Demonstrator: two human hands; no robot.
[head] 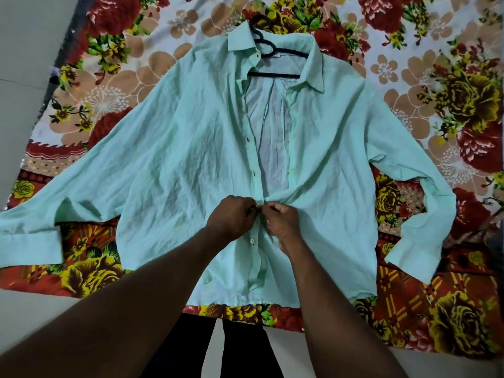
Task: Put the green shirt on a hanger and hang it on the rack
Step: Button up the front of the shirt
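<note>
Mint-green cotton shirt (191,159) spread on floral bedsheet (450,91), centre frame; black plastic hanger (272,74) inside collar. Left hand (231,216) and right hand (283,219) pinch placket edges together.

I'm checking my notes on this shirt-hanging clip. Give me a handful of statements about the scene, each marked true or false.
1. The black hanger is already inside the green shirt at the collar. True.
2. The shirt hangs on a rack. False: it lies flat on a floral bedsheet; no rack is in view.
3. The left hand and right hand meet at the shirt's front opening. True.
4. The shirt is buttoned up to the collar. False: the front is open above the hands.
5. Both sleeves are spread outward. True.
</note>
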